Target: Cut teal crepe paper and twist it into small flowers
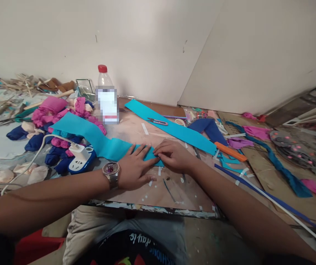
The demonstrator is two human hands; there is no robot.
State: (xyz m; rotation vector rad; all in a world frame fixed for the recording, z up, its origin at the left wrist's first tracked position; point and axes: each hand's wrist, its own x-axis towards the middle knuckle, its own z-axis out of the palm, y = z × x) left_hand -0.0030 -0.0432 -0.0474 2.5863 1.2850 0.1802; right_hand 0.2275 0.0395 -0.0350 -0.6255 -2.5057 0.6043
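The left hand (136, 165) lies palm down with fingers spread, pressing on the blue strip (119, 147) and grasping nothing. Close beside it, the right hand (176, 156) has thumb and fingertips drawn together at the strip's right end; whether a fold of it is caught between them I cannot tell. The step in hand looks like laying the strip flat and working its end, and the next move seems to call for steady pressure from the left while the right fingertips line up the edge. The strip is on the board (152, 197), its long axis slanting from the far left to the nearer right, where its end points under the hands; its middle ripples, and its far end rests over the bundles (50, 105). Just left of the hands sits the socket block (82, 162). Beyond the hands, a second strip (180, 134) slants the same way, bearing the snips (158, 122), with the orange cutter (231, 151) at its near end. The bottle (105, 79) stands upright near the wall (152, 48).
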